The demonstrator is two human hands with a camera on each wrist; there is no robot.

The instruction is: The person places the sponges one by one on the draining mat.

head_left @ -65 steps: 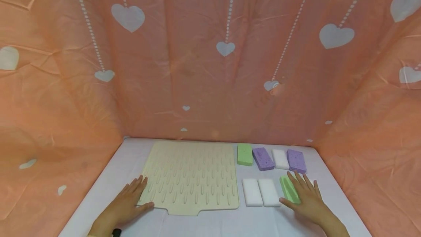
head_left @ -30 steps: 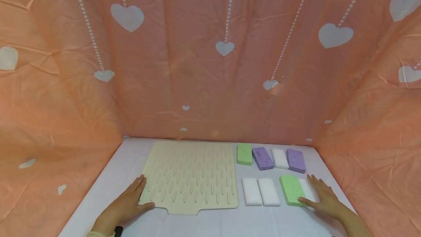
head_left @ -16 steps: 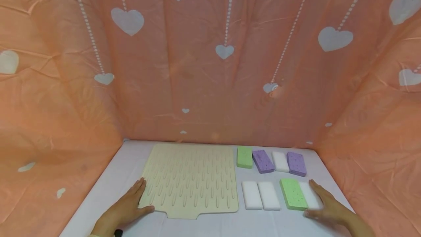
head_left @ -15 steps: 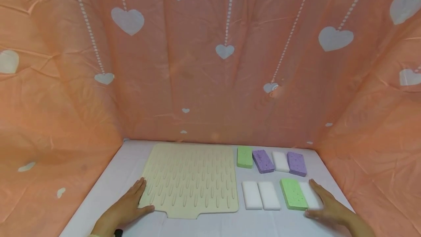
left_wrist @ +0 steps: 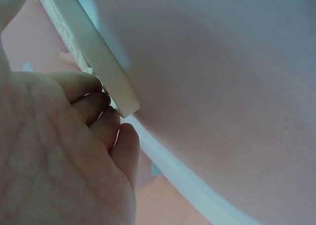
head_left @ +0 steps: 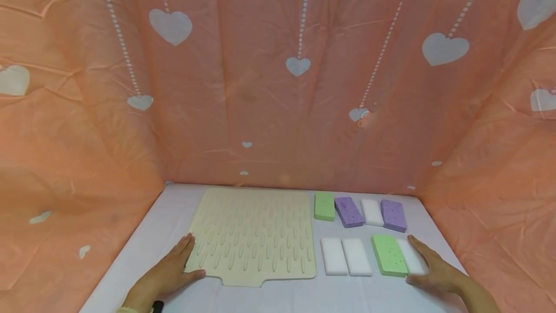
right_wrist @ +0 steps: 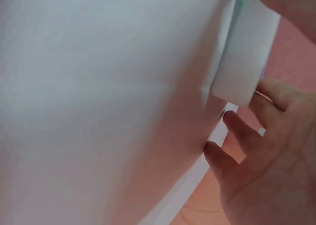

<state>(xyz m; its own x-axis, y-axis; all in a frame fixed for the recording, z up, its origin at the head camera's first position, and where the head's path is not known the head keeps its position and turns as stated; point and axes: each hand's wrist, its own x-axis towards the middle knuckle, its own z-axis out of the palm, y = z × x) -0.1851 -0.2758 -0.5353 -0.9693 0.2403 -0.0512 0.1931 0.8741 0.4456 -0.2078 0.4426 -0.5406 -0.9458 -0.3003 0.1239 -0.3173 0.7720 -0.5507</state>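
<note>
In the head view, a beige ridged mat (head_left: 252,233) with a front tab lies flat on the left. My left hand (head_left: 167,269) rests at its front left corner, fingers along the left side and thumb at the front edge. The left wrist view shows those fingers (left_wrist: 106,124) right by the rim of the mat (left_wrist: 111,77). My right hand (head_left: 436,269) lies around the outer side of a white sponge (head_left: 411,257), partly hidden by it, thumb near its front end. A green sponge (head_left: 388,255) lies against that white one. Neither hand lifts anything.
Two white sponges (head_left: 334,257) lie side by side between mat and green sponge. Behind them stand a green sponge (head_left: 324,206), a purple sponge (head_left: 349,212), a white sponge (head_left: 372,212) and another purple sponge (head_left: 394,215). An orange curtain (head_left: 278,124) encloses the white table (head_left: 278,301).
My right hand has moved right, from over the green sponge to the outer side of the white sponge, which now shows. My left hand has stayed at the mat's corner.
</note>
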